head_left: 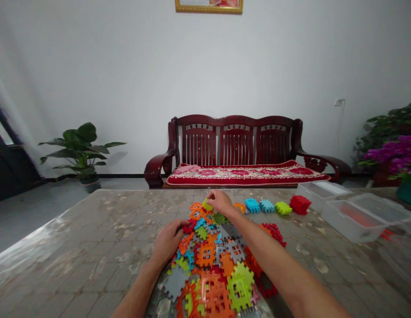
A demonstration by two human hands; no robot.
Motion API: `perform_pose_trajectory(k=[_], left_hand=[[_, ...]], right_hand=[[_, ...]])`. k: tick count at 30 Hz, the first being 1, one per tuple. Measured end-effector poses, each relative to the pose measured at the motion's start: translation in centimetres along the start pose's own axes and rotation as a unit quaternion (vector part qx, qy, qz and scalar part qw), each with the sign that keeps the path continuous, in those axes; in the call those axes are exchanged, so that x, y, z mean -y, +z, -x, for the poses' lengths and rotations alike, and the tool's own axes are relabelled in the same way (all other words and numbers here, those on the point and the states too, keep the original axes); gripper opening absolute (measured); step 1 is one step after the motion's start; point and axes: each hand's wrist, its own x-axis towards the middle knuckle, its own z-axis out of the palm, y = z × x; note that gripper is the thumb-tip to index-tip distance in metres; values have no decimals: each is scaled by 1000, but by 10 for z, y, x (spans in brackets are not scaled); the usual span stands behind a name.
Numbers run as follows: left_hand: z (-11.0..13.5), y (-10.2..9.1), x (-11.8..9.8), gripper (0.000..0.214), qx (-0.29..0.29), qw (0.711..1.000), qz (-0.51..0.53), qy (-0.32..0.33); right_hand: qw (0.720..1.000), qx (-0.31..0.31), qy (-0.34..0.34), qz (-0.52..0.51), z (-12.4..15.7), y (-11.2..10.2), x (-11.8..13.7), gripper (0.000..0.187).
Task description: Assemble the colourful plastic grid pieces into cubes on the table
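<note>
My right hand [220, 202] reaches to the far end of a loose pile of notched plastic building tiles, pinching a yellow-green tile [207, 205]. At the pile's left edge rests my left hand [168, 240], its thumb and forefinger apart beside a red tile [189, 226]. Whether it touches that tile is hard to see. Orange, grey, blue, red and green tiles overlap in the pile, among them an orange window tile [206, 255] and a yellow-green window tile [240, 287]. A dark green tile [219, 218] lies just below my right hand.
Past my right hand, small stacks stand in a row: a blue stack [252, 205], a light blue one, a yellow-green stack [283, 208] and a red stack [300, 205]. Clear plastic boxes [354, 227] sit at the right. A wooden bench [237, 141] is behind the table.
</note>
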Motion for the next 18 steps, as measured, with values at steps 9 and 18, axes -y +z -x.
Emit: perform_pose_trajectory(k=[9, 18], left_hand=[[-4, 4, 10, 40, -1, 1000, -1, 8], [-7, 6, 16, 40, -3, 1000, 6, 11]], right_hand=[[958, -101, 65, -259, 81, -50, -120, 35], [943, -196, 209, -169, 155, -78, -250, 35]])
